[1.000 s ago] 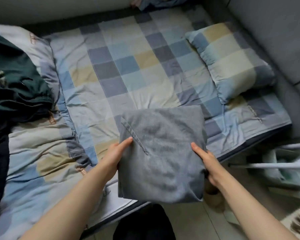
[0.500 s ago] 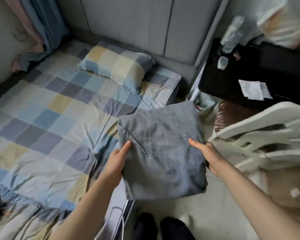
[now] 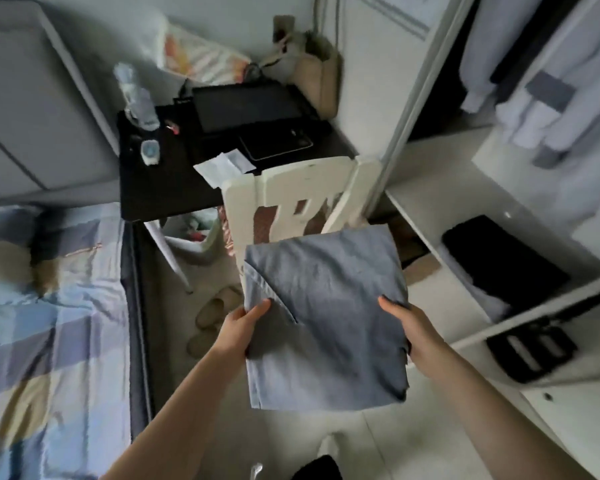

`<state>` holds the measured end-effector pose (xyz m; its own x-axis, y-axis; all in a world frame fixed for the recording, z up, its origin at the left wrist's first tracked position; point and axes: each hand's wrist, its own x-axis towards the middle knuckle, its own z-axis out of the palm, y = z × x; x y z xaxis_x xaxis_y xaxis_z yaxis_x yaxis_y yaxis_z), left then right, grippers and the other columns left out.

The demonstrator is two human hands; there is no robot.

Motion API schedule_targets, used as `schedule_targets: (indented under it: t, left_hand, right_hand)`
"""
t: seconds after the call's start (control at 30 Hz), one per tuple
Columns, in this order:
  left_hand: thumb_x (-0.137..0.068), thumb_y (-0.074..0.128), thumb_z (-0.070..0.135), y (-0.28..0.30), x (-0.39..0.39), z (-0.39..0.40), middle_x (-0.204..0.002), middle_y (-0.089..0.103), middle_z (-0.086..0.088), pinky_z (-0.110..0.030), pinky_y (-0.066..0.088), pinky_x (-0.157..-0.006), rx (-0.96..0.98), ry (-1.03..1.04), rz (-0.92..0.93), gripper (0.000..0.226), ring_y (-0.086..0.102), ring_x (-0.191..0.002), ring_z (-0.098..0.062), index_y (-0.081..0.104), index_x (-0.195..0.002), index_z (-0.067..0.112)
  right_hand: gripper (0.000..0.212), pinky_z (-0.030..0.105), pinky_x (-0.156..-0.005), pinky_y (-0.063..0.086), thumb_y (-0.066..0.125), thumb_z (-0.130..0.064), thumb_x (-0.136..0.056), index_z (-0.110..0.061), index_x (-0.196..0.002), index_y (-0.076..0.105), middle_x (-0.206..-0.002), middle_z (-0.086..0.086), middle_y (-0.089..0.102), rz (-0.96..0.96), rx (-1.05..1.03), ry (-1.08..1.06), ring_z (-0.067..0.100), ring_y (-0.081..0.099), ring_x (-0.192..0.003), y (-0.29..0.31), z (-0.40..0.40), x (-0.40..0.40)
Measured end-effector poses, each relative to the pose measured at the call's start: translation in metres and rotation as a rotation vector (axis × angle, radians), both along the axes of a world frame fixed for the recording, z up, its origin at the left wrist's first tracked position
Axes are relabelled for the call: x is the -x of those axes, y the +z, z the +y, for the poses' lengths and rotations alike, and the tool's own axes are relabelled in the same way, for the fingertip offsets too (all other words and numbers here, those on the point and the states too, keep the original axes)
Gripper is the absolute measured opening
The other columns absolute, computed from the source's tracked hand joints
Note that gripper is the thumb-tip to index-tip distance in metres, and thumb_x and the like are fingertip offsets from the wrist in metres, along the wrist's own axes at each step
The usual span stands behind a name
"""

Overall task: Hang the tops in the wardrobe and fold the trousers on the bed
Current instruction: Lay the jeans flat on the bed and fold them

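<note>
A folded pair of grey trousers (image 3: pixel 326 306) is held flat in the air above the floor, in front of a white chair. My left hand (image 3: pixel 245 327) grips its left edge with the thumb on top. My right hand (image 3: pixel 407 325) grips the right edge the same way; the other fingers are hidden under the cloth. The bed (image 3: pixel 49 323) with its checked blue and yellow cover lies at the left. The open wardrobe (image 3: pixel 520 202) stands at the right, with pale tops (image 3: pixel 534 98) hanging inside and white shelves below them.
A white chair (image 3: pixel 291 192) stands just beyond the trousers. Behind it a dark bedside table (image 3: pixel 153 192) carries a tablet, a bottle and papers. Black folded items (image 3: pixel 499 258) lie on the wardrobe shelves. Slippers (image 3: pixel 212 313) sit on the floor by the bed.
The view has swung right, away from the bed toward the wardrobe. Both hands carried the folded trousers off the bed, now over the floor by the chair.
</note>
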<state>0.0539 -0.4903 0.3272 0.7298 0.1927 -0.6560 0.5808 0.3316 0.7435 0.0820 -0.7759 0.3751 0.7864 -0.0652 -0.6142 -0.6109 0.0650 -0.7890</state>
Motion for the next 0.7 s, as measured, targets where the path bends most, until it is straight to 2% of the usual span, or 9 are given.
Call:
schedule_targets:
  t: [0.13, 0.33, 0.57, 0.7]
  left_hand:
    - [-0.079, 0.078, 0.031, 0.001, -0.039, -0.085, -0.088, 0.077, -0.005, -0.029, 0.057, -0.064, 0.025, -0.083, 0.008, 0.031, 0.074, -0.081, -0.023, 0.068, -0.099, 0.009]
    - [-0.082, 0.076, 0.025, 0.004, -0.085, -0.181, -0.078, 0.077, -0.005, -0.026, 0.056, -0.055, 0.023, -0.241, 0.048, 0.022, 0.074, -0.07, -0.022, 0.068, -0.094, 0.009]
    - [-0.082, 0.075, 0.029, 0.005, -0.153, -0.235, -0.076, 0.075, 0.001, -0.023, 0.05, -0.056, -0.089, -0.421, 0.057, 0.017, 0.069, -0.077, -0.019, 0.068, -0.09, 0.016]
    - [-0.087, 0.069, 0.032, -0.001, -0.211, -0.26, -0.094, 0.07, -0.002, -0.032, 0.053, -0.073, -0.112, -0.519, 0.065, 0.02, 0.067, -0.086, -0.024, 0.065, -0.099, 0.016]
  right_hand:
    - [0.042, 0.044, -0.088, 0.054, 0.077, -0.034, -0.075, -0.012, -0.109, 0.069, -0.1, 0.006, 0.074, 0.032, 0.028, -0.151, 0.03, 0.07, -0.093, 0.003, -0.078, -0.014]
    - [0.043, 0.05, -0.091, 0.051, 0.074, -0.032, -0.081, -0.005, -0.113, 0.064, -0.106, 0.013, 0.07, 0.06, 0.007, -0.352, 0.035, 0.067, -0.095, 0.005, -0.169, -0.029]
    - [0.053, 0.052, -0.098, 0.047, 0.072, -0.033, -0.083, 0.002, -0.121, 0.058, -0.116, 0.02, 0.064, 0.15, 0.005, -0.534, 0.039, 0.062, -0.103, -0.011, -0.213, -0.055]
    - [0.054, 0.051, -0.098, 0.046, 0.068, -0.032, -0.087, 0.005, -0.123, 0.054, -0.117, 0.021, 0.062, 0.193, 0.026, -0.631, 0.039, 0.06, -0.104, -0.013, -0.226, -0.099]
